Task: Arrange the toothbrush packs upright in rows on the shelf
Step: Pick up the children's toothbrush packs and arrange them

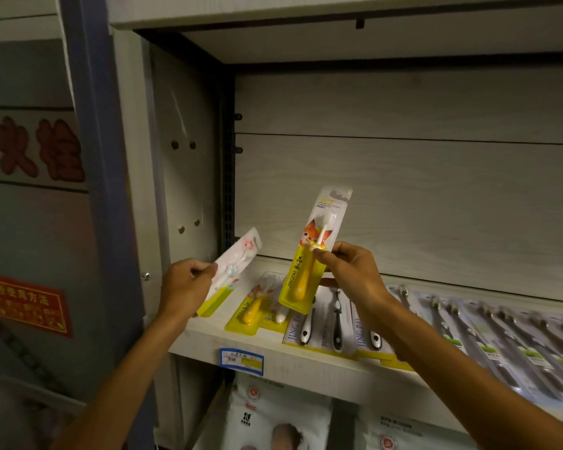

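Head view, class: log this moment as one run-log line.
left hand: holds pink-white toothbrush pack | right hand: holds yellow fox toothbrush pack | white shelf: packs flat

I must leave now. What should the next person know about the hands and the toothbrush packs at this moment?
Left hand: grips a pink-and-white pack, tilted, near the shelf's left end.
Right hand: pinches a yellow fox pack roughly upright above the shelf.
On the shelf: another yellow pack, black-and-white packs and dark packs to the right, all lying flat.
Done: no pack visibly stands upright yet.
Left: stand both held packs, then the flat ones, in rows.
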